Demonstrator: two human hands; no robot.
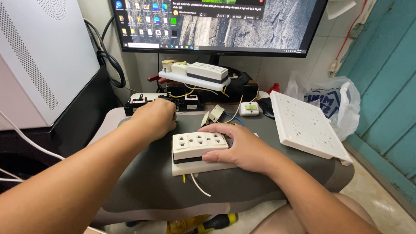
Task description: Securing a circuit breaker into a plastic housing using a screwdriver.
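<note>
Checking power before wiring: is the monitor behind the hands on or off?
On. The monitor shows a lit desktop with icons, a taskbar and a rocky wallpaper.

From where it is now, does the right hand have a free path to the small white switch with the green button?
Probably yes. The right hand rests on the socket block, and the switch lies just beyond it on the grey mat, with only thin loose wires between.

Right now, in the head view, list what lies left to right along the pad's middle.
Left hand → white socket block → right hand → white square board → plastic bag.
</note>
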